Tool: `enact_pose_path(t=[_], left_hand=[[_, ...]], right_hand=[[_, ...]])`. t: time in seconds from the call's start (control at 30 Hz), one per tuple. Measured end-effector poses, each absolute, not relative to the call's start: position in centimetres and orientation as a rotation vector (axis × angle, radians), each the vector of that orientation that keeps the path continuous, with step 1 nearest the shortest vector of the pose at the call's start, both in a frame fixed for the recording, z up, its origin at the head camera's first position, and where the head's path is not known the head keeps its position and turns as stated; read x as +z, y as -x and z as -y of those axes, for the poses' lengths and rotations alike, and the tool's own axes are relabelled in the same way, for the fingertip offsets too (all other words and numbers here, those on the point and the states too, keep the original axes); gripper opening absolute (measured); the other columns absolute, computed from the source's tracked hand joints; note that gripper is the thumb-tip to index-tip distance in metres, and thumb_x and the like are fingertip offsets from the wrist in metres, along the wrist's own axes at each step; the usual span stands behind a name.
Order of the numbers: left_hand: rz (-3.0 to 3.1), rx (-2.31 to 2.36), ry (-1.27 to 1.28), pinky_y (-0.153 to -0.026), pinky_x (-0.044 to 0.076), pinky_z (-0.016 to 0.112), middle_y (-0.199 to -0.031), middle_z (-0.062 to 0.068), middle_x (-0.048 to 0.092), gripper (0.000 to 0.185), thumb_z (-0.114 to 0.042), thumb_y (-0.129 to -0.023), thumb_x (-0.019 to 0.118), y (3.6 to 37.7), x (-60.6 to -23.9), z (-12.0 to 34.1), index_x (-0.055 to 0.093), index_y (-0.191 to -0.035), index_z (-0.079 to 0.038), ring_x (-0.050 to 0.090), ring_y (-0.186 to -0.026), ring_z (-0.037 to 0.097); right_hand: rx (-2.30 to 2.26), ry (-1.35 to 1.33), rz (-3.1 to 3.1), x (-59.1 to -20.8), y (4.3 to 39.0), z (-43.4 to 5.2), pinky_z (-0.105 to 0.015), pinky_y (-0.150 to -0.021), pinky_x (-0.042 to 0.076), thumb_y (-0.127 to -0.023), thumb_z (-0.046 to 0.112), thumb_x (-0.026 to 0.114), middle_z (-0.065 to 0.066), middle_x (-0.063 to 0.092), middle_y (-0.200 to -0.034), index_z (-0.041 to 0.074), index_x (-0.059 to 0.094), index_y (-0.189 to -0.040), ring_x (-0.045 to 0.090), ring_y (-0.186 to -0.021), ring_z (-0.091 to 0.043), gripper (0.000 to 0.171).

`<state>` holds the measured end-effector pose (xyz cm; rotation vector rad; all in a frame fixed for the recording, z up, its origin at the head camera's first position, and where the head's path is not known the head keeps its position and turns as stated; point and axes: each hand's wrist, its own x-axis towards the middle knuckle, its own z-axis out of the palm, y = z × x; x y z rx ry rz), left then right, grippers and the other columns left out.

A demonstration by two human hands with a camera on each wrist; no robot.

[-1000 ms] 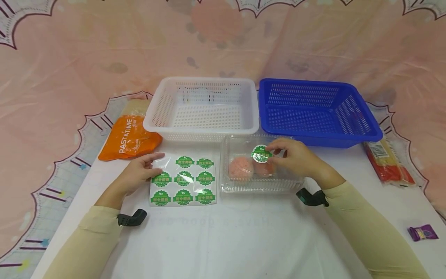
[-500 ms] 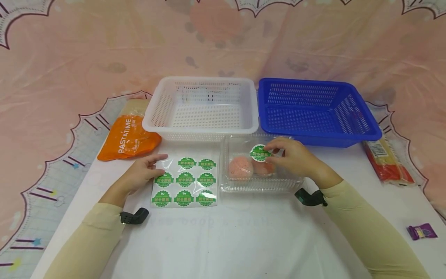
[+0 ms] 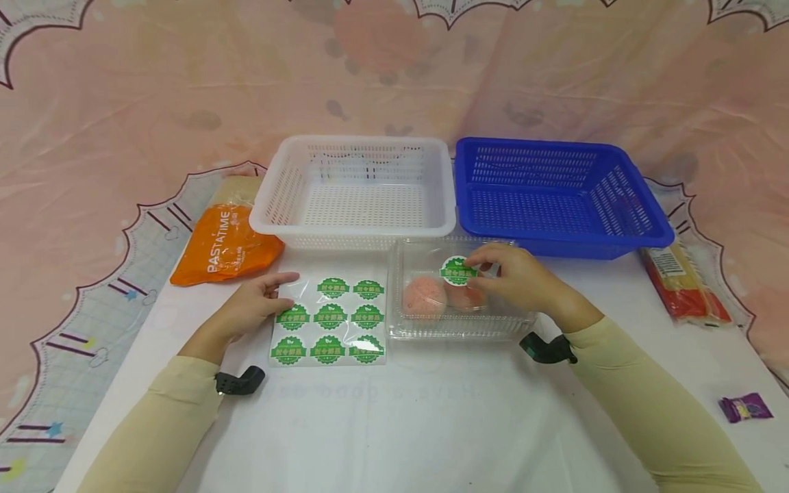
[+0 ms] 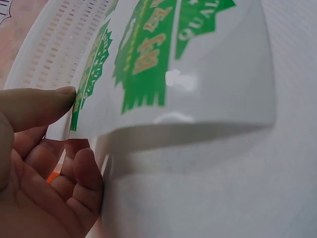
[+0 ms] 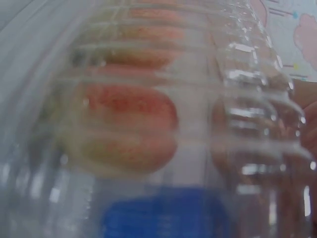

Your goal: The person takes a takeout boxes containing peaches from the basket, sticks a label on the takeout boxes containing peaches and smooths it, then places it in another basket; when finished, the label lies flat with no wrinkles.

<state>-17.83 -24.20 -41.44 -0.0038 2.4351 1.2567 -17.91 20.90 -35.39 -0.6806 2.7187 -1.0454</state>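
Observation:
My left hand [image 3: 246,308] pinches the left edge of a sheet of round green-and-white stickers [image 3: 309,334], thumb on top and fingers beneath. In the left wrist view the near edge of the sheet [image 4: 218,94] curves up off the white cloth. My right hand [image 3: 524,281] pinches one round green-and-white sticker [image 3: 455,271] by its right side, over the lid of a clear plastic clamshell box [image 3: 422,255]. Two pinkish round fruits [image 3: 424,297] show through the lid. Close up in the right wrist view, a red-and-yellow fruit [image 5: 131,129] lies behind the ribbed plastic.
Behind the box stand a white basket [image 3: 351,231] and a blue basket [image 3: 567,243], side by side. An orange pasta bag [image 3: 228,239] lies at left. On the right are a red-and-yellow packet [image 3: 684,287] and a small purple wrapped packet [image 3: 746,407].
The left hand and the sticker sheet have shifted slightly right, closer to the box. My right hand keeps the sticker over the lid, almost still.

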Motion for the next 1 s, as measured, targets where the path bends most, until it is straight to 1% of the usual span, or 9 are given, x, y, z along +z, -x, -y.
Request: enact_pose_path(t=[0.17,0.5,0.63,0.83,1.0], left_hand=[[-2.431,1.259,0.006,-0.075,0.04,0.032,-0.097,0.013,0.039,0.059,-0.013,-0.094,0.069,17.81,-41.47,24.2,0.047,-0.149,-0.007,0.039,-0.099,0.028],[-2.42,1.266,0.014,-0.071,0.039,0.029,-0.093,0.013,0.038,0.06,-0.012,-0.094,0.069,17.73,-41.49,24.21,0.047,-0.15,-0.008,0.04,-0.095,0.027],[-2.427,1.257,0.005,-0.073,0.039,0.03,-0.095,0.013,0.038,0.06,-0.014,-0.094,0.07,17.71,-41.5,24.21,0.047,-0.15,-0.009,0.039,-0.097,0.027],[-2.42,1.259,0.014,-0.08,0.039,0.035,-0.102,0.013,0.04,0.061,-0.015,-0.094,0.07,17.69,-41.48,24.13,0.046,-0.151,-0.01,0.038,-0.105,0.028],[-2.422,1.249,0.016,-0.08,0.038,0.036,-0.101,0.014,0.039,0.061,-0.015,-0.095,0.069,17.71,-41.51,24.14,0.046,-0.151,-0.01,0.038,-0.105,0.029]], right_hand=[[-1.039,0.684,-2.721,-35.4,17.99,-20.8,-0.039,-0.08,0.048,-0.091,0.013,0.074,-0.011,0.065,-0.118,0.0,0.069,-0.119,0.058,-0.102,-0.026,0.032],[-1.01,0.683,-2.734,-35.67,18.08,-20.71,-0.038,-0.079,0.049,-0.09,0.013,0.075,-0.009,0.066,-0.116,0.0,0.069,-0.12,0.059,-0.101,-0.025,0.033],[-0.986,0.686,-2.748,-35.82,18.16,-20.75,-0.039,-0.079,0.049,-0.09,0.014,0.075,-0.009,0.067,-0.114,0.0,0.07,-0.119,0.059,-0.1,-0.026,0.033],[-0.965,0.689,-2.757,-35.8,18.15,-20.73,-0.037,-0.078,0.048,-0.09,0.016,0.075,-0.008,0.066,-0.114,0.001,0.07,-0.119,0.058,-0.099,-0.026,0.033],[-0.962,0.723,-2.763,-35.8,18.15,-20.74,-0.039,-0.079,0.048,-0.091,0.015,0.075,-0.01,0.066,-0.114,-0.001,0.069,-0.119,0.058,-0.098,-0.027,0.033]])
